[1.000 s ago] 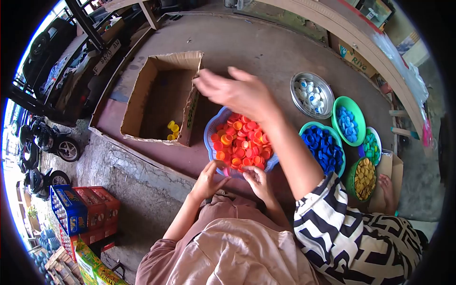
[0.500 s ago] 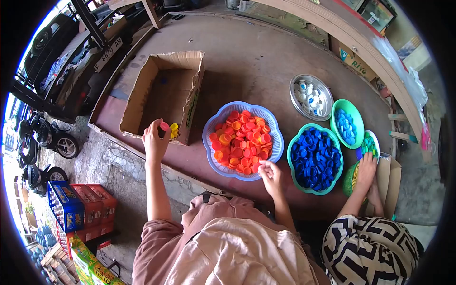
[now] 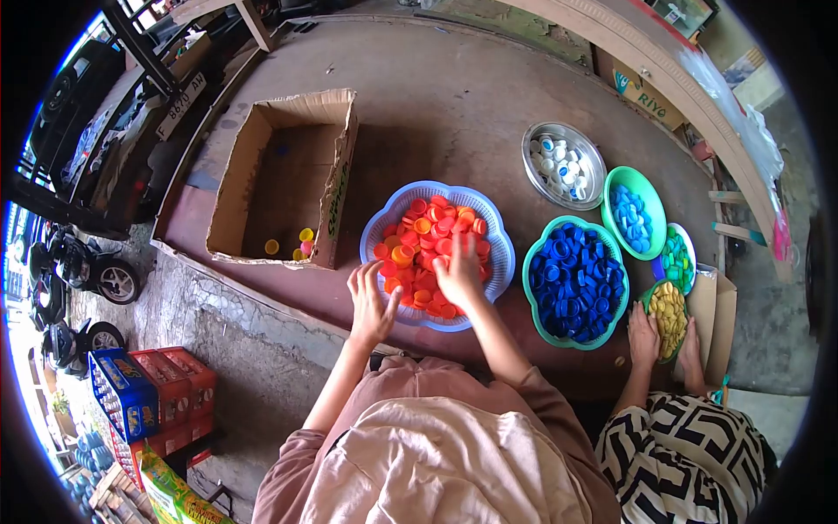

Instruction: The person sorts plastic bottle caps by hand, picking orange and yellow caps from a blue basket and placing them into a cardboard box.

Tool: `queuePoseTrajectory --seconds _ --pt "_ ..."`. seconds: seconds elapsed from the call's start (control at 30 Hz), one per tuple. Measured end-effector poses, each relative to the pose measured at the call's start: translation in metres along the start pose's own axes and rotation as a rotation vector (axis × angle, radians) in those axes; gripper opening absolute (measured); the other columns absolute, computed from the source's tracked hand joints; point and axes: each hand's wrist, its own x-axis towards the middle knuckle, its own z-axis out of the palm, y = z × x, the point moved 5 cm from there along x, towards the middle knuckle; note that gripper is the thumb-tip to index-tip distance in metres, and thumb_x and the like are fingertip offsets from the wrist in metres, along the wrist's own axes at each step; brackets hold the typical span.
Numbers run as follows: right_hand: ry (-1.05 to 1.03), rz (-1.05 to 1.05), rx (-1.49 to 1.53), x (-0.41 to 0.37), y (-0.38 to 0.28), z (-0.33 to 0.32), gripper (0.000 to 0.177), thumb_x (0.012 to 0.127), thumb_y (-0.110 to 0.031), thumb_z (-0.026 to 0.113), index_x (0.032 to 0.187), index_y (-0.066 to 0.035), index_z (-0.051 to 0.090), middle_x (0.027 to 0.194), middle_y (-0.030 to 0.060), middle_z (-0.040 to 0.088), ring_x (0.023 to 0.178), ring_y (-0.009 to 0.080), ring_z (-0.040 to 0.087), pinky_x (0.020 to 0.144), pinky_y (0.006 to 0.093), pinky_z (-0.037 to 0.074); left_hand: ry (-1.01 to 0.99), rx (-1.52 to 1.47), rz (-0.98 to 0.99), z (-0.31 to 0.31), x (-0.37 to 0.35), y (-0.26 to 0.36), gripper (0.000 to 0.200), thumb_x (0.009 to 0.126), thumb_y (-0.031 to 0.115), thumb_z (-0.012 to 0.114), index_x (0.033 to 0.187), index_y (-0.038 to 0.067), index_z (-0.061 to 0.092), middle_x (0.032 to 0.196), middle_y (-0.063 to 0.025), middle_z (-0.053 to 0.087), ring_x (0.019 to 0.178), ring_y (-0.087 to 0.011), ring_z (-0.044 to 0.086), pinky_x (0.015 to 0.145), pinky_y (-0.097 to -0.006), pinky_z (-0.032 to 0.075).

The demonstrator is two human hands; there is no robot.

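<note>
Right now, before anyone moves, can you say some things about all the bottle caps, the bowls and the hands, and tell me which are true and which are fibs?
1. The dark blue caps are in a scalloped bowl. True.
2. The cardboard box is shut tight. False: the cardboard box is open on top, with a few caps inside.
3. The right hand is at the red and orange caps. True.
4. The white caps are in a wooden bucket. False: the white caps are in a round metal bowl.
5. The other person's hands are beside the golden caps. True.
</note>
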Motion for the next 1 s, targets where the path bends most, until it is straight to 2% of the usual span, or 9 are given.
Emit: queuePoseTrajectory --seconds 0.07,0.2,0.33,0.47,0.53,0.67,0.73,0.9,1.0 --pt "-0.168 0.032 -0.142 -0.016 -0.036 0.004 0.078 0.084 -0.023 0.059 0.144 -0.001 0.014 0.148 0.0294 0.005 0.134 0.0483 0.017 0.107 0.0619 0.016 -0.056 -0.018 -0.024 0.010 -0.002 -0.005 0.064 0.087 0.034 0.057 0.133 -0.002 0.030 0.133 -0.0205 0.035 0.125 -0.0373 0.028 0.107 -0.0481 0.017" --pt "-0.021 -0.339 -0.202 -0.033 -0.043 0.034 0.081 0.078 -0.012 0.058 0.143 0.003 0.012 0.147 0.0307 0.003 0.135 0.0478 0.013 0.107 0.0647 0.008 -0.098 -0.029 -0.036 0.015 -0.004 -0.009 0.072 0.087 0.040 0.053 0.136 -0.002 0.021 0.138 -0.0198 0.030 0.130 -0.0355 0.022 0.109 -0.0467 0.011" --pt "-0.198 -0.282 -0.115 -0.049 -0.057 0.030 0.079 0.077 -0.012 0.059 0.144 -0.002 0.018 0.150 0.0241 0.005 0.133 0.0478 0.020 0.103 0.0656 0.021 -0.102 -0.050 -0.048 0.013 -0.004 -0.009 0.071 0.088 0.039 0.052 0.136 -0.002 0.021 0.138 -0.0199 0.029 0.130 -0.0357 0.021 0.109 -0.0465 0.011" --pt "-0.178 -0.448 -0.346 -0.063 -0.053 0.031 0.059 0.075 -0.010 0.060 0.131 -0.002 0.043 0.143 0.0221 0.025 0.126 0.0445 0.033 0.099 0.0563 0.034 -0.091 -0.063 -0.069 0.011 -0.004 -0.008 0.070 0.088 0.039 0.052 0.136 -0.002 0.023 0.138 -0.0201 0.029 0.128 -0.0361 0.022 0.109 -0.0463 0.014" --pt "-0.073 -0.547 -0.260 -0.059 -0.048 0.010 0.037 0.071 -0.006 0.063 0.107 -0.004 0.058 0.120 0.0141 0.048 0.113 0.0351 0.047 0.093 0.0440 0.042 -0.075 -0.084 -0.085 0.009 -0.004 -0.008 0.069 0.088 0.039 0.053 0.135 -0.002 0.024 0.137 -0.0197 0.031 0.128 -0.0359 0.024 0.108 -0.0462 0.015" --pt "-0.109 -0.450 -0.041 -0.031 -0.019 -0.035 0.025 0.068 -0.001 0.063 0.093 -0.006 0.060 0.102 0.0110 0.053 0.098 0.0293 0.055 0.083 0.0403 0.046 -0.012 -0.178 -0.130 -0.001 -0.003 -0.007 0.064 0.087 0.031 0.057 0.133 -0.002 0.028 0.134 -0.0202 0.034 0.125 -0.0359 0.030 0.107 -0.0455 0.021" --pt "0.055 -0.561 -0.005 -0.014 -0.007 -0.051 0.025 0.068 -0.001 0.067 0.091 -0.006 0.059 0.100 0.0104 0.054 0.094 0.0297 0.057 0.081 0.0394 0.047 0.020 -0.245 -0.157 -0.004 -0.002 -0.010 0.063 0.087 0.029 0.058 0.133 -0.002 0.029 0.134 -0.0209 0.034 0.125 -0.0360 0.031 0.107 -0.0450 0.022" --pt "0.152 -0.509 0.176 0.006 0.011 -0.072 0.027 0.073 -0.001 0.067 0.099 -0.003 0.059 0.094 0.0148 0.061 0.089 0.0338 0.058 0.079 0.0392 0.048 0.067 -0.257 -0.165 -0.012 -0.001 -0.012 0.057 0.085 0.022 0.060 0.129 -0.002 0.033 0.131 -0.0210 0.037 0.122 -0.0355 0.035 0.104 -0.0442 0.027" --pt "0.081 -0.238 0.451 0.010 0.024 -0.077 0.025 0.080 -0.003 0.065 0.104 -0.001 0.059 0.096 0.0134 0.064 0.087 0.0236 0.065 0.074 0.0319 0.054 0.061 -0.208 -0.145 -0.018 0.000 -0.008 0.054 0.083 0.018 0.063 0.126 -0.002 0.037 0.130 -0.0203 0.039 0.119 -0.0360 0.037 0.103 -0.0441 0.029"
